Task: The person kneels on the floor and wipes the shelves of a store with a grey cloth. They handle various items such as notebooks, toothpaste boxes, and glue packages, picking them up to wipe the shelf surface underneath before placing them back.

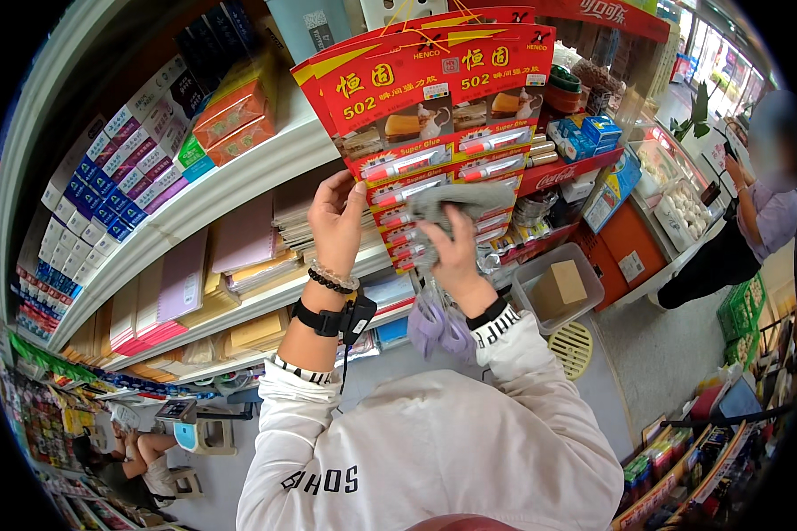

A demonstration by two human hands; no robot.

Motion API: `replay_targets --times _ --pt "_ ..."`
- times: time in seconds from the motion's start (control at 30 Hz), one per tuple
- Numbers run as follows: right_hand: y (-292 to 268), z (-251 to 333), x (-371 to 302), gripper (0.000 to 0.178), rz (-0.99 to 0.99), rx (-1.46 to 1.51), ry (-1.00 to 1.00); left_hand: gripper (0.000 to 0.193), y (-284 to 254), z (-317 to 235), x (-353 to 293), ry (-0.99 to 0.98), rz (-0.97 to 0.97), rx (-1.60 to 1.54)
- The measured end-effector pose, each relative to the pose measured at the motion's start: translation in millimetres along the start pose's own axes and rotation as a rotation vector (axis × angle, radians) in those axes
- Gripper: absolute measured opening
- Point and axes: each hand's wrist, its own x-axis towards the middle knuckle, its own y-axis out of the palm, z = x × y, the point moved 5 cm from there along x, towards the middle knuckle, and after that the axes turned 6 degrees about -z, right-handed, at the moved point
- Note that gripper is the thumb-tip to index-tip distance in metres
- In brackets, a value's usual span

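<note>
A red hanging display card with rows of blister-packed glue tubes hangs in front of me from thin strings, with another card behind it. My left hand is at the card's left edge, thumb and curled fingers closed on it. In my right hand is a crumpled grey cloth, pressed over the middle rows of tubes and hiding several of them. The thumb and fingers close around the cloth.
Left of the card, curved shelves hold small boxes, an orange-wrapped pack, notebooks and envelopes. Below right stand a clear plastic bin with a cardboard box and a yellow round stool. Another person stands at the far right; someone sits lower left.
</note>
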Motion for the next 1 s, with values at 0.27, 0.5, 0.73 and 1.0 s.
replay_targets --times 0.27,0.5,0.73,1.0 --pt "-68 -61 30 0.035 -0.465 -0.069 0.399 0.020 -13 14 -31 0.002 -0.097 0.141" --pt "-18 -10 30 0.051 -0.090 0.060 0.210 0.020 2 33 -59 -0.053 0.083 0.173" --pt "-35 17 10 0.041 -0.078 0.146 0.026 0.020 -28 16 -57 0.076 -0.205 0.151" --pt "-90 -45 36 0.042 -0.298 0.031 0.347 0.022 -88 -41 -47 0.156 -0.251 0.244"
